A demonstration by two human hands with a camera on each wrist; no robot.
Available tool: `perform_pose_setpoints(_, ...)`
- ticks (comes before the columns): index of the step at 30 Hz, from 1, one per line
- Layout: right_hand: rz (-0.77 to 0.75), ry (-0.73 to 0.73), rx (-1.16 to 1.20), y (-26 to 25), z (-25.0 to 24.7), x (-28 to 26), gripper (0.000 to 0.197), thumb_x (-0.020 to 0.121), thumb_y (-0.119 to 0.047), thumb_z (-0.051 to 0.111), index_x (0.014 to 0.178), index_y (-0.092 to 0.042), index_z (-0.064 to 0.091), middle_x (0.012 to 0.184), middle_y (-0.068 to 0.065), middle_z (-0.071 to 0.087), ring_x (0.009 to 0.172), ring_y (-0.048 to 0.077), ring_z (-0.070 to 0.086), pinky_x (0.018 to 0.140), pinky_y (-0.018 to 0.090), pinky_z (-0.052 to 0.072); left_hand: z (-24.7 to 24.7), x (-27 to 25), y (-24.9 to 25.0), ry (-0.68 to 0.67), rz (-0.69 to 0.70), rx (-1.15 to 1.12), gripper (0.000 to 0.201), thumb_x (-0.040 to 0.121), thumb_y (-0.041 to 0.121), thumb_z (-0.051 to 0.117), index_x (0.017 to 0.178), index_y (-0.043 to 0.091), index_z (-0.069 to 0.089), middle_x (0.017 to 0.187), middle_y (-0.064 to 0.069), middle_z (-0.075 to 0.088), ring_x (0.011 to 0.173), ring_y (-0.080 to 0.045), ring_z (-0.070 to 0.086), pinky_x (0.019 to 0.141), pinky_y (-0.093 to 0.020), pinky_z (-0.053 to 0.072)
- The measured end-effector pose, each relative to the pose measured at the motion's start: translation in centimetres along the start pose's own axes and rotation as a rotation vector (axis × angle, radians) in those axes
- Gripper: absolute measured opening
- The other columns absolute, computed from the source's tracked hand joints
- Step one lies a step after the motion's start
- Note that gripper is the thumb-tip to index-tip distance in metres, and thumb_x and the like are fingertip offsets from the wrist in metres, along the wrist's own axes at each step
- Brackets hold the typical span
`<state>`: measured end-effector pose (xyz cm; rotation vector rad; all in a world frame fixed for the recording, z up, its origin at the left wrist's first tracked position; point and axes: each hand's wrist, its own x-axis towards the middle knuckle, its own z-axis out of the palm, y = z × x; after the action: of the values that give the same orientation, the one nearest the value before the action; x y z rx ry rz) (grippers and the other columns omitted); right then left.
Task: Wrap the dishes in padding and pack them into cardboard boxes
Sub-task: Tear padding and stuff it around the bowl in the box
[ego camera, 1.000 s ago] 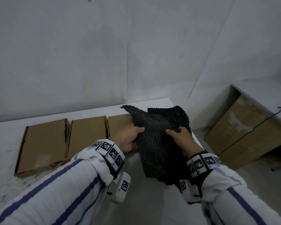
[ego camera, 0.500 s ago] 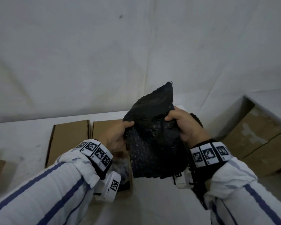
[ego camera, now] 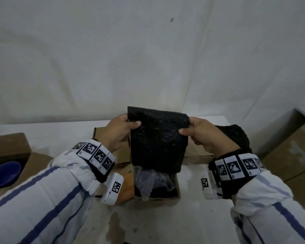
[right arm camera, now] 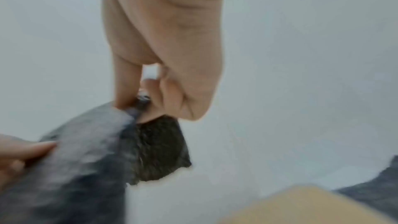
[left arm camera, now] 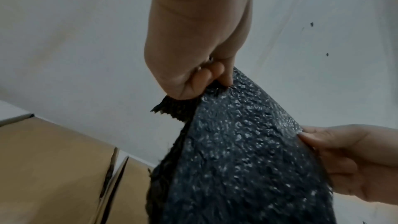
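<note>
A black bubble-wrap padding sheet hangs flat in the air, held by its two upper corners. My left hand pinches the left corner and my right hand pinches the right one. In the left wrist view the left hand nips the padding sheet at its edge; the right wrist view shows the right hand pinching the blurred padding sheet. Under the sheet stands an open cardboard box holding a dark item in clear plastic wrap. A blue bowl sits at the far left.
More black padding is piled at the right on the white table. Closed cardboard boxes lie along the table's back and left. A large carton stands off the table at the right. A white wall is behind.
Both hands lifted the padding sheet off the pile, swung it left and spread it flat over the open box. The view has shifted left and down, bringing the open box and blue bowl into sight.
</note>
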<state>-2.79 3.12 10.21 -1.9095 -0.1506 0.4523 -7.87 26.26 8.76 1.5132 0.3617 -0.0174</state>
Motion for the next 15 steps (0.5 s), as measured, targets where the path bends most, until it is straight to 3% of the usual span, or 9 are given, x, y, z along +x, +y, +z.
perform_pose_setpoints(2,0.008,0.051,0.058,-0.9,0.8,-0.3,0.015,0.090,-0.004,0.056,0.092,-0.018,0.061,0.059,-0.005,0.058,0.042,0.011,0.042,0.037,0.019,0.032,-0.9,-0.1,0.2,-0.009,0.028,-0.011,0.011,0.095,0.013,0.054,0.105,0.012,0.058,0.082,-0.001,0.061,0.052,-0.007,0.052,0.041,-0.016,0.038)
perform_pose_setpoints(4,0.021,0.078,0.171,-1.6,1.5,-0.8,0.008,0.092,-0.010,0.057,0.088,-0.017,0.060,0.074,0.003,0.062,0.055,0.014,0.055,0.049,0.024,0.047,-1.4,-0.3,0.4,-0.035,0.053,-0.086,0.009,0.096,0.020,0.053,0.102,0.015,0.058,0.092,-0.001,0.064,0.071,-0.012,0.060,0.053,-0.019,0.049)
perform_pose_setpoints(6,0.036,0.094,0.250,-1.9,2.1,-1.4,0.011,0.092,-0.024,0.058,0.087,-0.015,0.060,0.080,0.007,0.064,0.064,0.020,0.060,0.063,0.031,0.052,-1.8,-0.6,0.3,-0.061,0.074,-0.145,0.025,0.096,0.029,0.051,0.109,0.010,0.059,0.101,-0.004,0.066,0.082,-0.015,0.062,0.063,-0.020,0.053)
perform_pose_setpoints(8,0.068,0.162,0.254,-1.4,2.5,-1.8,0.021,0.091,-0.030,0.060,0.086,-0.010,0.060,0.081,0.009,0.064,0.066,0.023,0.061,0.067,0.034,0.052,-2.0,-1.1,-0.6,-0.061,0.045,-0.131,0.036,0.096,0.032,0.051,0.117,0.004,0.058,0.109,-0.009,0.065,0.086,-0.018,0.064,0.063,-0.020,0.054)
perform_pose_setpoints(10,0.133,0.180,0.208,-0.1,3.0,-2.3,0.019,0.089,-0.025,0.062,0.084,-0.007,0.058,0.080,0.010,0.062,0.066,0.024,0.060,0.061,0.033,0.048,-2.1,-1.8,-2.5,-0.083,-0.070,-0.066,0.032,0.096,0.027,0.052,0.119,0.005,0.055,0.107,-0.009,0.065,0.079,-0.018,0.065,0.054,-0.020,0.053)
perform_pose_setpoints(13,0.299,0.094,-0.015,3.0,3.9,-3.0,0.015,0.086,-0.017,0.067,0.083,-0.006,0.056,0.074,0.012,0.061,0.058,0.022,0.059,0.049,0.028,0.047,-2.1,-3.2,-5.7,-0.170,-0.272,0.249,0.029,0.094,0.024,0.055,0.115,0.005,0.052,0.089,-0.012,0.064,0.050,-0.013,0.059,0.041,-0.022,0.045)
perform_pose_setpoints(15,0.395,0.007,-0.228,4.9,4.6,-3.6,0.017,0.085,-0.015,0.067,0.079,-0.006,0.054,0.065,0.012,0.060,0.049,0.021,0.056,0.045,0.025,0.045,-2.1,-4.0,-7.4,-0.221,-0.274,0.512,0.018,0.090,0.017,0.062,0.099,0.004,0.054,0.072,-0.014,0.059,0.040,-0.013,0.052,0.038,-0.022,0.040)
